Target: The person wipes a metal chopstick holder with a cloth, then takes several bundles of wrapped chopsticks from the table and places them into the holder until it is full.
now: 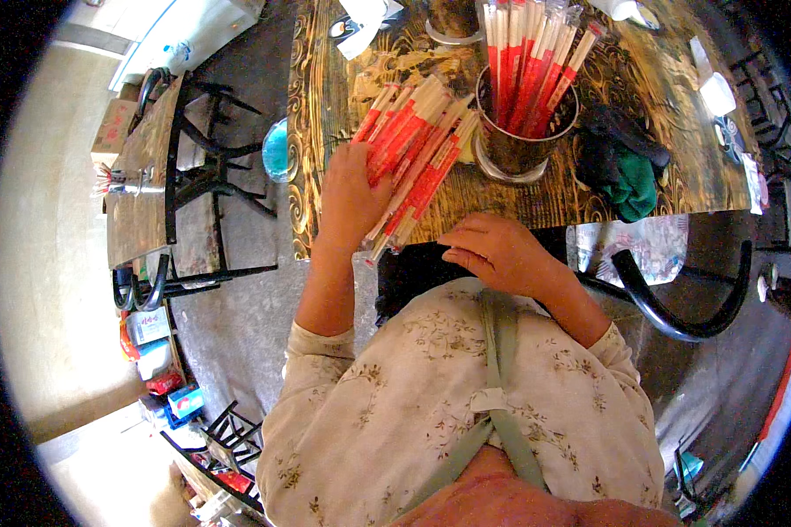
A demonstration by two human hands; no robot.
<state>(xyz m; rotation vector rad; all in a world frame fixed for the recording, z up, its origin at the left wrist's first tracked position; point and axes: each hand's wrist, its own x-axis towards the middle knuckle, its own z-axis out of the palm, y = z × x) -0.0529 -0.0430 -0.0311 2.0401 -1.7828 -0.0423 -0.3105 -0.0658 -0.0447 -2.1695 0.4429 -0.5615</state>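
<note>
A pile of wrapped disposable chopsticks (412,141), in clear film with red paper bands, lies slantwise on the wooden table (547,211). My left hand (354,188) grips the left side of this pile, its fingertips partly hidden by the packets. At the table's front edge is my right hand (494,253), holding nothing, fingers bent and slightly apart, to the right of the packets' lower ends. Beyond it stands a metal canister (514,155) with more wrapped chopsticks (527,66) upright in it.
A dark green cloth (633,181) lies bunched right of the canister. Another round container (453,29) and white paper (362,29) are at the back. A curved black chair arm (685,323) is at right. A second table (138,217) stands at left, with black chair legs (221,132).
</note>
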